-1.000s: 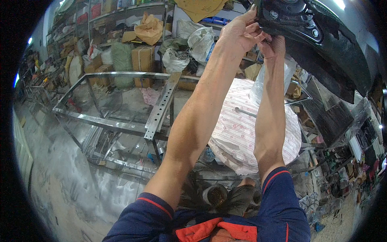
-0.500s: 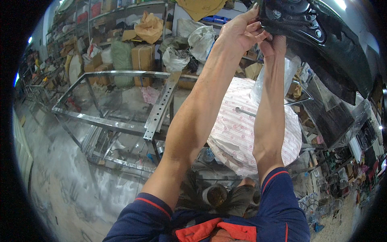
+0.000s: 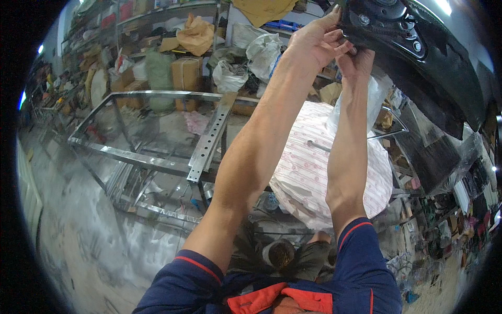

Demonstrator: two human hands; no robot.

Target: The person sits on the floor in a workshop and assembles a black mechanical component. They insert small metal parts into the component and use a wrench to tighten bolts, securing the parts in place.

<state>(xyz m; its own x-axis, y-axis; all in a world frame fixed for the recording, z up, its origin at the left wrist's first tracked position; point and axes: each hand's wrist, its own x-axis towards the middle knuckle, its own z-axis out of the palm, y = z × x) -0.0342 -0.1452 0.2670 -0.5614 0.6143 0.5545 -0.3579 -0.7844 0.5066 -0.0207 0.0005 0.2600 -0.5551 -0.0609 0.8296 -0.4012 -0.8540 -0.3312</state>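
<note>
A black part with a metal plate, bolts and a coil spring (image 3: 387, 31) fills the upper right, joined to a glossy black curved panel (image 3: 444, 78). My left hand (image 3: 319, 44) grips the part's left edge, its thumb up along the side and its fingers curled at the lower corner. Just below that corner is my right hand (image 3: 356, 64), closed, with its fingertips partly hidden against the underside. The two hands nearly touch. Whatever small thing may be between the right fingers does not show.
Below my arms lies a round piece wrapped in white patterned sheet (image 3: 308, 172), with a metal rod on it. A steel frame (image 3: 136, 157) with a perforated bar (image 3: 212, 138) stands at left. Behind are loaded shelves (image 3: 167, 21), cartons (image 3: 186, 76) and bags. Clutter fills the right side.
The black part appears slightly lower and farther right in view. Both hands keep nearly the same place at its corner, with the fingers shifting a little.
</note>
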